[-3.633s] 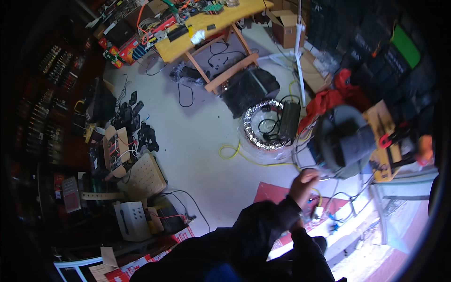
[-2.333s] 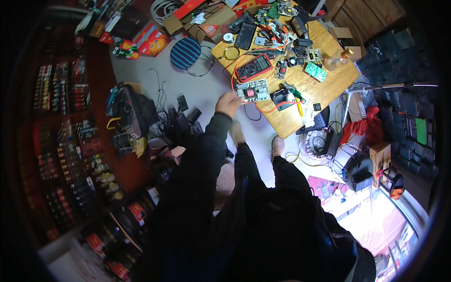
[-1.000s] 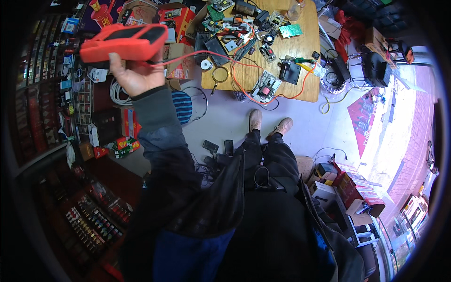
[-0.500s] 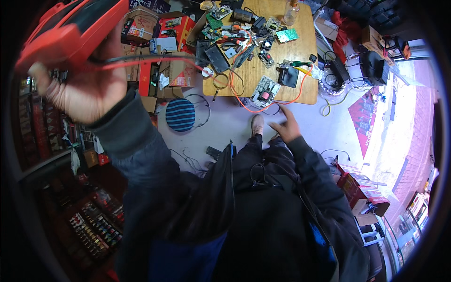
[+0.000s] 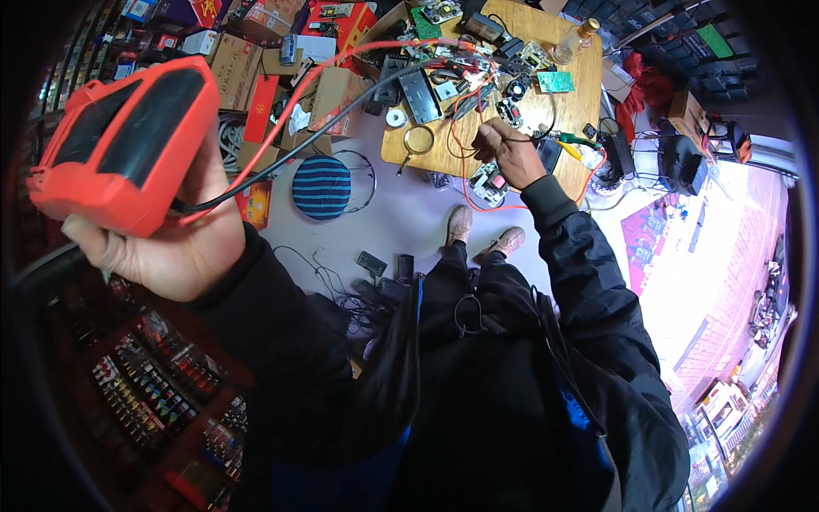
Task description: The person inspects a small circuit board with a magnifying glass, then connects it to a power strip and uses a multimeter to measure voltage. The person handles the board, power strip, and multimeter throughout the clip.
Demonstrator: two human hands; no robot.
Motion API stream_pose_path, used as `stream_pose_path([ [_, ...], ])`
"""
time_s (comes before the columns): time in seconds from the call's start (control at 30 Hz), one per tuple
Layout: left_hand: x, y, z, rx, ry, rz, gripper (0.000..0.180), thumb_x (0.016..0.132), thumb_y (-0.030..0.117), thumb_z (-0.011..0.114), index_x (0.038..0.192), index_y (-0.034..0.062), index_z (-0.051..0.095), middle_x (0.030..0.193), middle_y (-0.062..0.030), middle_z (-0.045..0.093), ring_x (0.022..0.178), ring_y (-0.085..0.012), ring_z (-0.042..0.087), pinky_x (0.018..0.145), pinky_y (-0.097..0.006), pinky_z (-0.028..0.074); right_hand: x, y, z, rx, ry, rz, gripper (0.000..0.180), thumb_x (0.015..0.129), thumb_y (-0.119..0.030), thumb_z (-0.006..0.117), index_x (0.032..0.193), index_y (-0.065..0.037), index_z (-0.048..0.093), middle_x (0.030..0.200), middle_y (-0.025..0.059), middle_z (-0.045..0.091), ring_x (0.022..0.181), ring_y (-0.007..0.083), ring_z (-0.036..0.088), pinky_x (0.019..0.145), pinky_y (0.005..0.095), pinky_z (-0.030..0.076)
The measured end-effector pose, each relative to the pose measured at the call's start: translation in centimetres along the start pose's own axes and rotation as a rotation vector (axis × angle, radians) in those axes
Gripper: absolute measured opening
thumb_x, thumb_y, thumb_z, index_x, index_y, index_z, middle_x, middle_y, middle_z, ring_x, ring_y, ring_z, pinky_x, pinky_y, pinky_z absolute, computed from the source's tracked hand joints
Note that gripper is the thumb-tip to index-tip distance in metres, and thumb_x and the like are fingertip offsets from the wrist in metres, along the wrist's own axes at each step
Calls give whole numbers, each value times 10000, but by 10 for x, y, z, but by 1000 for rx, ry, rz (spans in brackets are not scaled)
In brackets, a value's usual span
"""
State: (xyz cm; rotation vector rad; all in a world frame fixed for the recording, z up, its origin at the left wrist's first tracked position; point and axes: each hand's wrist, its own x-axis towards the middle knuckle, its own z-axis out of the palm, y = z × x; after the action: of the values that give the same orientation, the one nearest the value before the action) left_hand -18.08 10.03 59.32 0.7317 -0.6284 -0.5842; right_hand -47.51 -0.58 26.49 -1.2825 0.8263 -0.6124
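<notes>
My left hand [image 5: 183,256] is raised at the left and grips a red-and-black multimeter [image 5: 136,141], its back facing me. A red lead [image 5: 286,107] and a black lead [image 5: 320,132] run from its lower end across to the table. My right hand [image 5: 512,154] is above the table's near right part, fingers curled in; what they hold is hidden. Beside it lie a green clip [image 5: 570,138] and a yellow clip [image 5: 570,153] on thin wires. A circuit board [image 5: 489,188] sits at the near edge, partly behind the hand.
The wooden table [image 5: 444,154] bears several circuit boards, tools, a magnifying glass [image 5: 418,140] and a glass bottle [image 5: 572,47]. A round striped stool [image 5: 322,187] stands left of it. Cardboard boxes [image 5: 235,70] are stacked behind the stool. Cables and adapters [image 5: 375,286] lie on the floor.
My view has shifted, and the multimeter now shows more of its back. My right hand has moved up over the table edge, its fingers going from spread to curled.
</notes>
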Motion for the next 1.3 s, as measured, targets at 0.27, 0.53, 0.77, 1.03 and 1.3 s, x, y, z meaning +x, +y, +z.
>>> stream_pose_path([
  [0.27, -12, -13, -38, -48, 120, -82, 774, 877, 429, 746, 1510, 105, 441, 1532, -122, 475, 1424, -368, 429, 1187, -650, 303, 17, -58, -7, -235, -214, 121, 261, 1075, -237, 522, 1083, 6, 617, 769, 61, 626, 686, 142, 616, 667, 312, 532],
  [0.53, -28, -21, -65, -47, 159, -159, 751, 916, 466, 684, 1520, 101, 425, 1515, -139, 491, 1394, -377, 466, 1165, -642, 329, 4, -48, 62, -692, -28, -103, 208, 1012, -224, 573, 1079, -30, 611, 874, 266, 649, 849, 479, 628, 724, 526, 495],
  [0.77, -54, -31, -82, -118, 353, -291, 699, 929, 444, 651, 1502, 96, 455, 1484, -125, 520, 1362, -357, 482, 1167, -595, 332, -6, -85, 69, -755, 33, -184, 237, 1022, -233, 577, 1076, -5, 613, 914, 248, 671, 859, 451, 645, 741, 504, 518],
  [1.03, -71, -33, -88, -225, 321, -282, 673, 888, 381, 711, 1469, 114, 498, 1466, -115, 538, 1359, -356, 491, 1158, -599, 351, 0, -166, 18, -578, 6, -320, 188, 1019, -167, 585, 1056, 17, 579, 851, 185, 667, 780, 366, 646, 699, 430, 503],
  [1.3, -90, -28, -99, -162, 344, -295, 757, 861, 426, 751, 1485, 102, 471, 1456, -150, 528, 1334, -382, 507, 1134, -602, 396, 20, -212, 16, -667, -207, -244, 316, 1077, -265, 543, 1135, 41, 599, 929, 126, 679, 833, 205, 651, 775, 370, 526],
])
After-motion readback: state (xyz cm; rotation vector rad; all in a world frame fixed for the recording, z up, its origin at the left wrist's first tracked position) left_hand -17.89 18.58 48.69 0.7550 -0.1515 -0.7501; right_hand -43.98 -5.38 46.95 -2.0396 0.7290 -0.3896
